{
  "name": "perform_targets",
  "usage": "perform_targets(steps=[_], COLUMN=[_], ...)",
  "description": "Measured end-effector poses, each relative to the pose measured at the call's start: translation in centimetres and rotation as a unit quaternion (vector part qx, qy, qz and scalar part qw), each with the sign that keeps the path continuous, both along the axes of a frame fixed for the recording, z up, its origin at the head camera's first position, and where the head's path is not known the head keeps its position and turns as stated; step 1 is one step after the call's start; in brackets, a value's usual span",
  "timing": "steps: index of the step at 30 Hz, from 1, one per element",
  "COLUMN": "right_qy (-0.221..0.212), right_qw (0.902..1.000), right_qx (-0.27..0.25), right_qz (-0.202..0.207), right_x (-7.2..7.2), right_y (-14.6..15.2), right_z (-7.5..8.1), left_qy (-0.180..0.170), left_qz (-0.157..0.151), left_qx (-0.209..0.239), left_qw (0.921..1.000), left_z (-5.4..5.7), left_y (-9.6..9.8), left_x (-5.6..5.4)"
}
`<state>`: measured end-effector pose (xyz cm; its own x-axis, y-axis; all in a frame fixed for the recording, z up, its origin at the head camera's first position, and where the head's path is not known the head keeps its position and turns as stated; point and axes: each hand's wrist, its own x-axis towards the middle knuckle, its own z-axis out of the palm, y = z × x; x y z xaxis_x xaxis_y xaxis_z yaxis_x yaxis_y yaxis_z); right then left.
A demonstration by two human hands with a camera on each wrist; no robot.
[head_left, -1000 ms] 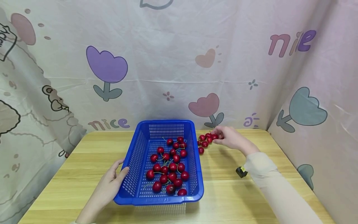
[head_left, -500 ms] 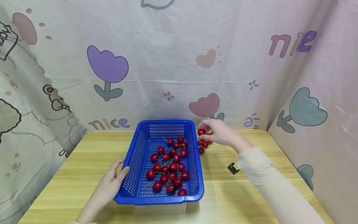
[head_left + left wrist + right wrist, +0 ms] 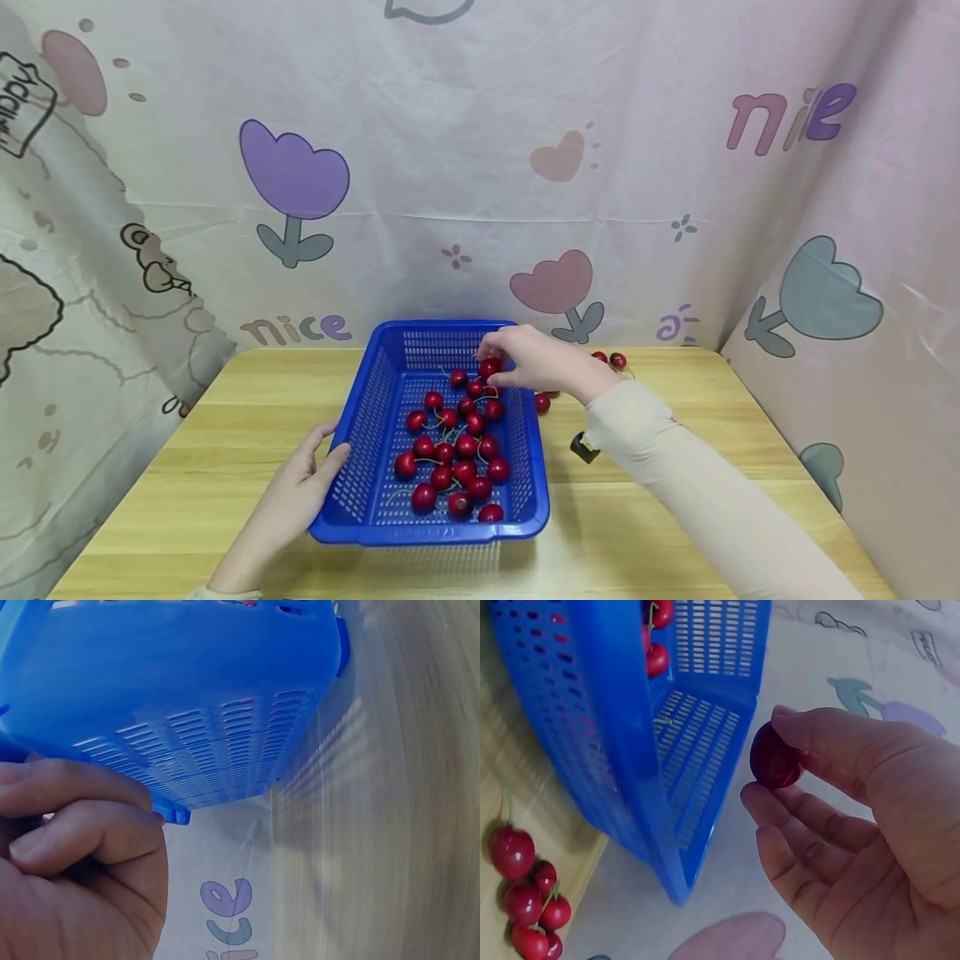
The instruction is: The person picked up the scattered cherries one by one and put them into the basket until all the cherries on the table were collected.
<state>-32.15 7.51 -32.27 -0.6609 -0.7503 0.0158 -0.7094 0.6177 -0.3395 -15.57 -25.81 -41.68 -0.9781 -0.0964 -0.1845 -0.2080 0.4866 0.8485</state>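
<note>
A blue perforated plastic basket [image 3: 431, 534] stands on the table with several red, green-stemmed cherries [image 3: 466, 447] inside. At its left side my left hand [image 3: 294, 493] grips the rim, thumb on top; the left wrist view has its curled fingers [image 3: 90, 832] against the blue wall. Over the basket's far right corner, my right hand [image 3: 546, 360] pinches one dark red cherry [image 3: 775, 756] between thumb and fingertips. That cherry is held above the basket's contents, apart from the rim in the right wrist view.
Several loose cherries [image 3: 523, 902] lie on the wooden table [image 3: 660, 517] just right of the basket, partly hidden by my right forearm in the head view. Two more cherries [image 3: 617, 361] sit near the back edge. A patterned curtain [image 3: 442, 167] hangs behind the table.
My right hand has moved left from the loose cherries to above the basket, carrying one cherry. The left hand and the basket have stayed in place.
</note>
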Motion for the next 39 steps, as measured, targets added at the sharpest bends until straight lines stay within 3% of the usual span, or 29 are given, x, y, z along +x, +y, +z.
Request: perform_targets(steps=[10,18,30,39], right_qy=[-0.011,-0.035,-0.026,-0.034], right_qw=[0.9985,0.9981,0.9991,0.9993], right_qx=[0.014,0.018,-0.006,-0.014], right_qz=[0.051,0.047,0.035,-0.011], right_x=[0.3,0.8,0.2,-0.8], right_y=[-3.4,-4.3,-2.5,0.4], right_z=[-1.0,-1.4,-1.4,-0.7], left_qy=[0.003,-0.002,-0.007,-0.007], left_qz=[-0.003,0.001,0.002,0.003], left_qx=[0.015,0.009,0.009,0.001], left_qw=[0.9999,1.0000,0.9999,1.0000], left_z=[0.1,0.2,0.1,0.1], left_y=[0.1,0.1,0.1,0.1], left_x=[-0.1,0.0,-0.1,-0.1])
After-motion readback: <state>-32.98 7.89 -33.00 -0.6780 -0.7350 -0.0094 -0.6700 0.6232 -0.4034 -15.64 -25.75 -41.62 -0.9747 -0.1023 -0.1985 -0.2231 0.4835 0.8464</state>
